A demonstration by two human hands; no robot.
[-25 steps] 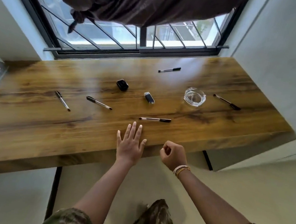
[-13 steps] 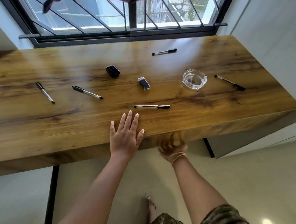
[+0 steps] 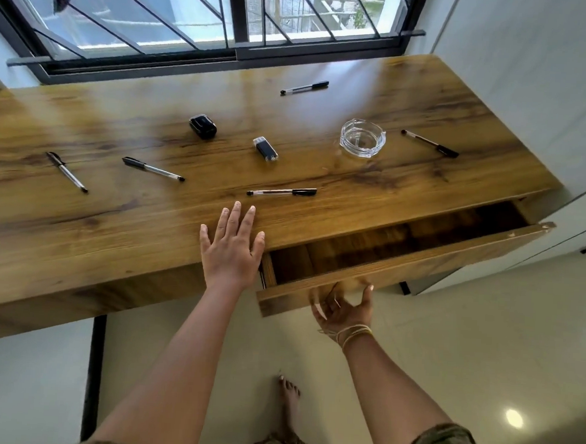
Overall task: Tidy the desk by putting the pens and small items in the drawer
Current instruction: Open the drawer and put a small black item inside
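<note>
The wide wooden desk (image 3: 77, 243) is steadied by the flat, spread-fingered left hand (image 3: 229, 252) while the brown wooden drawer (image 3: 401, 273), open, is met from beneath by the right hand (image 3: 343, 309), fingers loosely apart.

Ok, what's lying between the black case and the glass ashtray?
In the head view, only the lighter lies between the black case and the ashtray.

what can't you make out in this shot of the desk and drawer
- Right hand, head view: motion-blurred below the drawer front, so whether it touches the front is unclear.
- Drawer interior: only a shadowed strip shows; the desk top hides the back part and any contents.
- Small black case and black lighter-like item: too small to identify.
- Left hand: rests flat at the desk edge, covering the drawer's left corner.
</note>
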